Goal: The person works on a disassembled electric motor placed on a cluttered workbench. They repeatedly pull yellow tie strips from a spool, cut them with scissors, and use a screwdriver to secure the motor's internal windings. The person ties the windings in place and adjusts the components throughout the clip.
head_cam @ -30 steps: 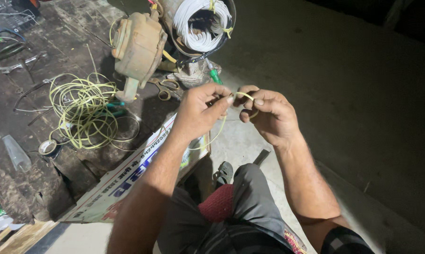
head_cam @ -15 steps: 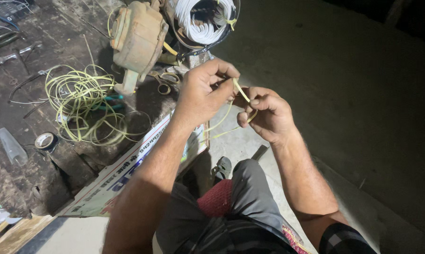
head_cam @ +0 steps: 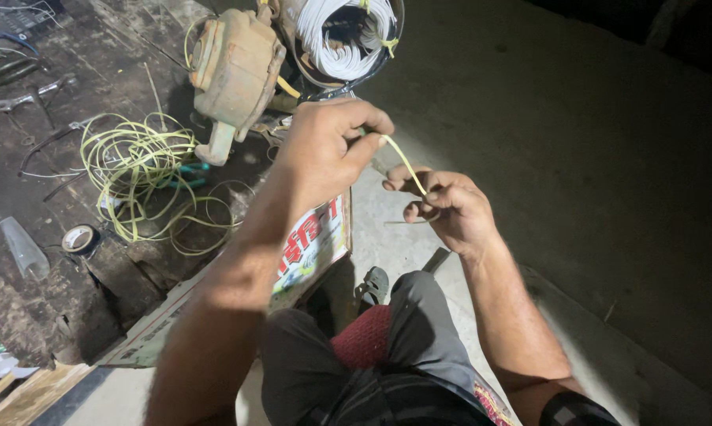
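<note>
My left hand (head_cam: pixel 328 146) pinches the upper end of a thin yellow wire (head_cam: pixel 403 162) between thumb and forefinger. The wire runs taut down to my right hand (head_cam: pixel 447 207), whose fingers are closed on its lower end. Both hands hover above a printed board (head_cam: pixel 313 241) and my knees. A loose tangle of yellow wire (head_cam: pixel 139 170) lies on the dark floor to the left. A coil of white wire (head_cam: pixel 344 31) sits in a round container at the top.
A beige motor-like housing (head_cam: pixel 234 67) stands at top centre. A roll of tape (head_cam: pixel 78 238) and a clear plastic cup (head_cam: pixel 23 248) lie at the left. Tools lie at the top left. A sandal (head_cam: pixel 372 285) is under my knee. Bare concrete spreads to the right.
My left hand has risen and pulled away from my right, drawing the yellow wire out into a longer taut length. The view has shifted slightly closer.
</note>
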